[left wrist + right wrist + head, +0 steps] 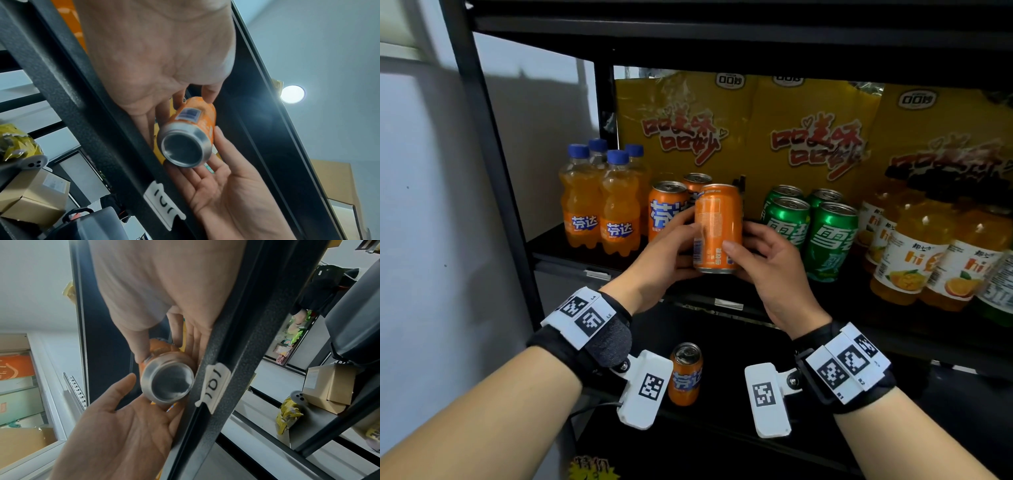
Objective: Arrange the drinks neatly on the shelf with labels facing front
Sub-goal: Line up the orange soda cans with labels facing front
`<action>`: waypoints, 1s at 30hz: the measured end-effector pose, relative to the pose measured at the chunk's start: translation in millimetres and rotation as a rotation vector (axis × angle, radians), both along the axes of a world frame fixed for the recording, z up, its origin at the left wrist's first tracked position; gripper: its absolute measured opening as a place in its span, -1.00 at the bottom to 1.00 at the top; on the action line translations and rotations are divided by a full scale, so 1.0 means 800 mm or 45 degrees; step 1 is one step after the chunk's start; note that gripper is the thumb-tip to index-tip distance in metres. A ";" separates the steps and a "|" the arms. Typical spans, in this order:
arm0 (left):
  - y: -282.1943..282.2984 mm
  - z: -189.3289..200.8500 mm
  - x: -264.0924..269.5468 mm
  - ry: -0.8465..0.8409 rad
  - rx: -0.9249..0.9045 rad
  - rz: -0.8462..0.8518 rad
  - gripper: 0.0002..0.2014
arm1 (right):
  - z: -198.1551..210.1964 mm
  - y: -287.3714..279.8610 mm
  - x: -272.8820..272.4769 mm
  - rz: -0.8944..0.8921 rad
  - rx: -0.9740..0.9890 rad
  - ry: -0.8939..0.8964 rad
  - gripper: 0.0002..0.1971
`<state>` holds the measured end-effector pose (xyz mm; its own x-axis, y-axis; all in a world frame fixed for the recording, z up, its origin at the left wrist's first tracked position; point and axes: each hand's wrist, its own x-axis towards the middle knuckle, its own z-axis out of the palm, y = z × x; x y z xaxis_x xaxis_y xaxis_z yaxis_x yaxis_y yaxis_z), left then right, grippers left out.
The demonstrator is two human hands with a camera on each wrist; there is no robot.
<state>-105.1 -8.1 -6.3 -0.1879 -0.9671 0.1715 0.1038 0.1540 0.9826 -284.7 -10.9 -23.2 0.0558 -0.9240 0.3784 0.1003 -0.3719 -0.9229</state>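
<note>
Both hands hold one orange Fanta can [717,228] upright, just above the front edge of the black shelf [565,255]. Its barcode and small print face me. My left hand [683,240] grips the can's left side, thumb in front. My right hand [743,240] grips the right side, thumb on the lower front. From below, the can [191,128] shows its silver base between my left hand [191,97] and the right palm [222,186]. The right wrist view shows that can base [168,381] under my right hand [164,340], beside the left palm [123,426].
On the shelf stand several Fanta bottles [599,205], two Fanta cans [666,209], several green Sprite cans [808,226] and juice bottles [914,253]. Yellow snack bags [808,137] line the back. Another Fanta can [686,373] stands on the lower shelf.
</note>
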 end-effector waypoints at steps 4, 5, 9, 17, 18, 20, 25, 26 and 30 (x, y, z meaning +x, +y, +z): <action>0.000 0.001 -0.002 0.114 0.022 0.061 -0.65 | 0.000 -0.001 -0.001 0.041 0.023 -0.003 -0.50; -0.001 0.002 -0.002 0.153 0.026 0.074 -0.67 | 0.001 -0.001 0.000 0.061 0.029 -0.002 -0.46; -0.001 0.002 -0.001 0.251 0.033 0.089 -0.70 | 0.003 -0.001 0.002 0.115 0.020 0.061 -0.26; 0.001 0.001 -0.002 0.173 -0.017 0.000 -0.56 | -0.001 -0.003 -0.003 0.118 -0.018 0.126 -0.29; 0.000 0.001 -0.002 0.157 -0.018 0.003 -0.54 | -0.001 -0.003 -0.002 0.103 -0.021 0.119 -0.28; 0.000 0.002 -0.002 0.162 -0.010 -0.004 -0.52 | -0.002 -0.004 -0.001 0.047 -0.029 0.079 -0.24; -0.002 0.003 0.004 0.314 0.051 -0.023 -0.57 | -0.002 -0.002 0.002 0.024 -0.007 0.005 -0.24; -0.003 0.002 0.005 0.329 0.058 -0.021 -0.59 | -0.002 -0.001 0.003 0.029 -0.007 0.012 -0.27; -0.003 -0.001 0.005 0.383 0.052 -0.002 -0.58 | 0.000 0.000 0.002 0.015 -0.014 0.050 -0.39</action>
<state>-100.8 -10.6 -7.1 -0.1365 -0.9741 0.1805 0.3913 0.1143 0.9131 -282.7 -10.8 -23.1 0.0815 -0.9190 0.3856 0.0681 -0.3809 -0.9221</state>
